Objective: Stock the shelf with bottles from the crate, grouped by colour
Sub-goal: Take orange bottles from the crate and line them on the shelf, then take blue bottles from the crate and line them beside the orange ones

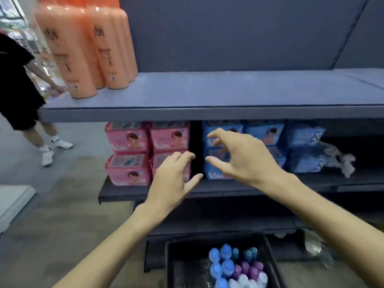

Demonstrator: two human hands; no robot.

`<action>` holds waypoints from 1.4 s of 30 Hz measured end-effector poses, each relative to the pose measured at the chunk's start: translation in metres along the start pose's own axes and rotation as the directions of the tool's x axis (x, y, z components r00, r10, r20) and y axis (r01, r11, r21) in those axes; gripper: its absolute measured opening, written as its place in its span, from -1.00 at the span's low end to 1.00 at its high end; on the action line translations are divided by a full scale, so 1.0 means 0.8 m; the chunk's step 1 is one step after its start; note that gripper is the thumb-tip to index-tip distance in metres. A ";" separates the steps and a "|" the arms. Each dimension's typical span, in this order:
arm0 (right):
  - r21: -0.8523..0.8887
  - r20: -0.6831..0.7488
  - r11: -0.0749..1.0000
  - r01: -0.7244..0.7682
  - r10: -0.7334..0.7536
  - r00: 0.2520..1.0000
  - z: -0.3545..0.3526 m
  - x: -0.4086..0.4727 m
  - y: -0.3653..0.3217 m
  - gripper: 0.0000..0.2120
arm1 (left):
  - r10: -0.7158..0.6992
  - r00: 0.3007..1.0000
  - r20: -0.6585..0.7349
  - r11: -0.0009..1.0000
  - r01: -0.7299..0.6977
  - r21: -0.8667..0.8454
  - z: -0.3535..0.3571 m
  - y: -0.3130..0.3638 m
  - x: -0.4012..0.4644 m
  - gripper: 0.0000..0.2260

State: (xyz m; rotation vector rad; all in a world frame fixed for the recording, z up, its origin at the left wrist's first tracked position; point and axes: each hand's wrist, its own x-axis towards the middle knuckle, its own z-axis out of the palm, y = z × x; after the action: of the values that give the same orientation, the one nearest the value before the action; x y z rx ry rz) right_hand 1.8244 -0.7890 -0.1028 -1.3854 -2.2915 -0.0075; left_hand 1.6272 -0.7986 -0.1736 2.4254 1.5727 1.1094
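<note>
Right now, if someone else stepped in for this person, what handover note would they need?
Left hand and right hand: both empty, fingers loosely spread, raised in front of the lower shelf between the pink packs and blue packs.
Done: orange bottles stand grouped at the left end of the upper shelf.
Left: blue, teal, purple and white bottles remain in the black crate on the floor. The shelf right of the orange group is bare; one colour group each could go there.
</note>
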 end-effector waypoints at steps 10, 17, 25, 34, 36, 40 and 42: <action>0.043 0.374 0.928 -0.370 0.328 0.867 0.258 -0.179 0.132 -0.54 | -0.237 0.835 0.497 0.967 0.253 0.036 0.260 -0.039 -0.175 -0.63; -0.039 0.572 0.806 -0.591 0.503 0.648 0.437 -0.301 0.182 -0.53 | -0.327 0.648 0.688 0.927 0.361 0.101 0.390 -0.096 -0.328 -0.63; -0.064 0.643 0.819 -0.571 0.471 0.604 0.592 -0.351 0.187 -0.60 | -0.438 0.532 0.725 0.863 0.475 0.172 0.482 -0.144 -0.414 -0.65; -0.199 0.705 0.915 -0.352 0.383 0.597 0.666 -0.353 0.172 -0.53 | -0.480 0.503 0.718 0.834 0.517 0.196 0.507 -0.161 -0.439 -0.68; -0.174 0.725 0.917 -0.359 0.366 0.583 0.652 -0.343 0.172 -0.55 | -0.493 0.496 0.715 0.823 0.532 0.199 0.504 -0.163 -0.435 -0.66; -0.085 0.713 0.912 -0.401 0.336 0.615 0.588 -0.301 0.170 -0.57 | -0.484 0.492 0.724 0.846 0.476 0.242 0.489 -0.163 -0.410 -0.53; -0.020 0.693 0.906 -0.422 0.317 0.648 0.548 -0.276 0.166 -0.58 | -0.465 0.522 0.715 0.852 0.484 0.201 0.481 -0.165 -0.393 -0.47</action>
State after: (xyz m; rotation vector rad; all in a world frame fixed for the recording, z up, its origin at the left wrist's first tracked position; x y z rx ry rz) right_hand 1.8547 -0.8050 -0.6106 -1.9943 -2.4037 0.9446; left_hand 1.6774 -0.8636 -0.6810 1.8028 1.6789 -0.0153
